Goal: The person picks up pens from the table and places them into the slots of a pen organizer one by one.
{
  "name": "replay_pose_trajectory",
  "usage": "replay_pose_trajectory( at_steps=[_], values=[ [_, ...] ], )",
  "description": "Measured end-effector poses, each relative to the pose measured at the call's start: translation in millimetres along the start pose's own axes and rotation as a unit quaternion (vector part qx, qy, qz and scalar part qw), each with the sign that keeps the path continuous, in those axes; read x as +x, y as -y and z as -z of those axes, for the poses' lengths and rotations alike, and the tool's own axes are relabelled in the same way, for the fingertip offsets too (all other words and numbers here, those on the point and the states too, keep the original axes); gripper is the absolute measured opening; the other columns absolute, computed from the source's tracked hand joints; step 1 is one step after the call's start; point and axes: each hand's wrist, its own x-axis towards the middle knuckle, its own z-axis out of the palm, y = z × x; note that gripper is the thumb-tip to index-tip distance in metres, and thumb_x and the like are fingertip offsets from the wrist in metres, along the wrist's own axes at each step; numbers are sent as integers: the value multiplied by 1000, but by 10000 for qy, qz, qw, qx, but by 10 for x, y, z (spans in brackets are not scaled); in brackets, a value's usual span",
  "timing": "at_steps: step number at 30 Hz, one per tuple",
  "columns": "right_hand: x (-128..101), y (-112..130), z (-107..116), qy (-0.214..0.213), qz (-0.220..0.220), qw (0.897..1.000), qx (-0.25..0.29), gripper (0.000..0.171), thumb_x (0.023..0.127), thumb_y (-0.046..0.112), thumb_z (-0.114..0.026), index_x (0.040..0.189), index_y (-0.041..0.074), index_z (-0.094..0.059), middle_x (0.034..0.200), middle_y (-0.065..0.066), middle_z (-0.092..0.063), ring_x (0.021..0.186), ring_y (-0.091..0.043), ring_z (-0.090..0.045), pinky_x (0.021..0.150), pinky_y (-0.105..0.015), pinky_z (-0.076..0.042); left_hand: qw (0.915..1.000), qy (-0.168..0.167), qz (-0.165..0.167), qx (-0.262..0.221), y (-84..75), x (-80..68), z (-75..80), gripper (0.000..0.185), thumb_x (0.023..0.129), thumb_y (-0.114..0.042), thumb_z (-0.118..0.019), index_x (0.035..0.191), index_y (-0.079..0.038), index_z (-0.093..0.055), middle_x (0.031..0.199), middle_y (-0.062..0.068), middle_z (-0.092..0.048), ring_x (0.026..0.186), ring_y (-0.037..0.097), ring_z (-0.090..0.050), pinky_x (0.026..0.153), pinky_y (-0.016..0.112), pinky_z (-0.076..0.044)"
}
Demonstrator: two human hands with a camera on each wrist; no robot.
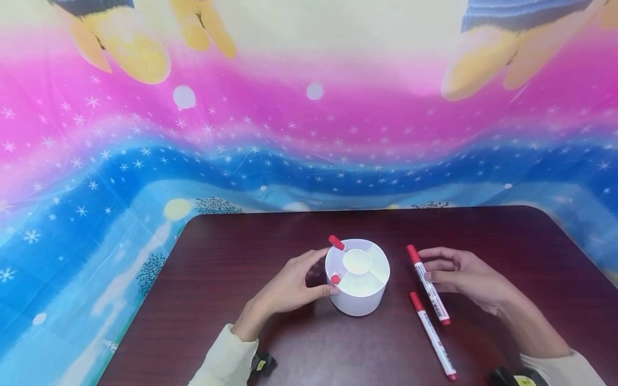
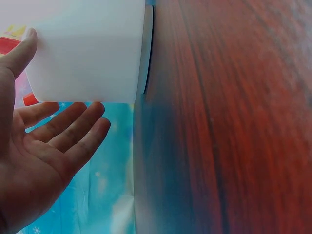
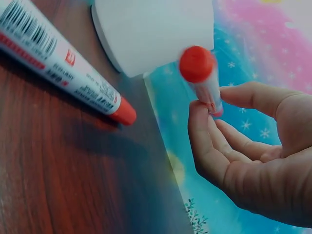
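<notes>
A round white desk organizer (image 1: pixel 359 304) with several compartments stands upright on the table. Two red-capped markers lean inside it: one red end (image 1: pixel 336 242) rises at the back left, another (image 1: pixel 335 279) at the front left. My left hand (image 1: pixel 294 281) holds the organizer's left side, thumb at the front wall and fingers round the back; the left wrist view shows the fingertips (image 2: pixel 97 108) against its wall. Right of it, my right hand (image 1: pixel 470 276) pinches a red marker (image 1: pixel 427 284) between thumb and fingers, raised off the table in the right wrist view. Another red marker (image 1: pixel 434 338) lies on the table nearby.
The dark wooden table (image 1: pixel 203 332) has rounded back corners. Behind and beside it hangs a patterned pink and blue cloth (image 1: pixel 289 134). Black wrist devices (image 1: pixel 263 364) show near both sleeves.
</notes>
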Motion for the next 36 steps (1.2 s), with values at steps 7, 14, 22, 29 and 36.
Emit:
replay_pose_trajectory(
  at_steps=[7, 14, 22, 29, 36],
  values=[
    [-49, 80, -63, -296, 369, 9989, -50, 48, 102, 1, -69, 145, -4, -50, 121, 1, -72, 107, -18, -75, 91, -34, -66, 10000, -10, -48, -75, -13, 1, -1, 84, 92, -47, -84, 163, -23, -46, 146, -2, -64, 124, 16, -68, 106, 42, -60],
    [-85, 208, -98, -663, 665, 9956, -14, 41, 101, -1, -69, 138, 9, -54, 120, 2, -72, 106, -15, -76, 91, -30, -65, 10000, -41, -43, -53, -30, 5, 0, 89, 91, -48, -85, 165, -23, -42, 144, -2, -63, 122, 15, -68, 105, 38, -60],
    [2, 579, -226, -712, 1256, 9890, 320, 39, 102, -5, -66, 136, 11, -56, 119, -2, -70, 104, -14, -77, 90, -28, -65, 9997, -69, -198, -129, -10, -3, -12, 84, 91, -42, -86, 163, -24, -45, 142, -3, -64, 119, 15, -70, 105, 35, -61],
    [100, 783, -376, -822, 1352, 9871, 230, 35, 104, 3, -68, 136, 8, -57, 120, -7, -64, 107, -16, -71, 91, -30, -65, 9997, -13, -175, -163, 1, -8, -27, 82, 93, -44, -84, 162, -25, -46, 144, -1, -63, 120, 19, -70, 105, 37, -61],
    [148, 749, -414, -971, 1496, 9826, 517, 33, 104, 0, -66, 134, 10, -57, 118, -3, -66, 106, -14, -71, 89, -28, -66, 9999, 19, -58, -161, 3, -2, -3, 82, 92, -45, -84, 162, -25, -46, 143, -3, -63, 122, 20, -70, 105, 41, -61]
  ],
)
